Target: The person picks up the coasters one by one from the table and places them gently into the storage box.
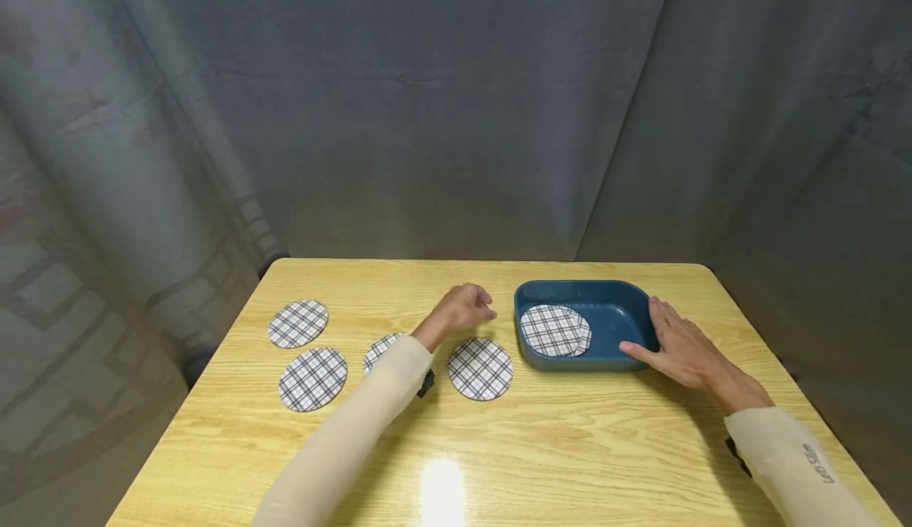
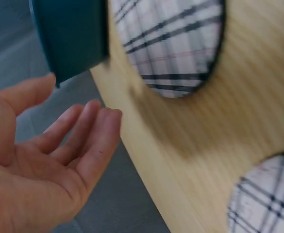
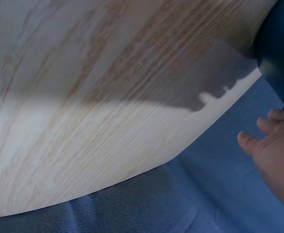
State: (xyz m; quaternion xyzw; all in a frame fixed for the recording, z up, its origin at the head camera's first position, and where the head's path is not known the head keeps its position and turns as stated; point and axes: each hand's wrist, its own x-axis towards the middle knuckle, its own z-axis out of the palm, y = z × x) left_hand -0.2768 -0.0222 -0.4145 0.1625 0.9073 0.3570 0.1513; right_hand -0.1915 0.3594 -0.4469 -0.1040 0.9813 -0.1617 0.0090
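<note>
My left hand (image 1: 463,309) hovers over the table, left of the blue tray (image 1: 618,331), with its fingers loosely bent and nothing in them. Just in front of it lies a round plaid coaster (image 1: 480,369). Inside the tray, at its left end, are overlapping plaid coasters (image 1: 552,330); how many cannot be told. My right hand (image 1: 687,351) touches the tray's right end, fingers extended along the side and thumb spread over the front rim. The left wrist view shows the left palm (image 2: 40,179) bare, near the tray's wall (image 2: 74,39).
More plaid coasters lie to the left: one at the back (image 1: 298,324), one nearer the front (image 1: 313,379), and one (image 1: 380,350) partly covered by my left sleeve. The wooden table (image 1: 570,448) ends at a grey curtain (image 1: 427,155) behind.
</note>
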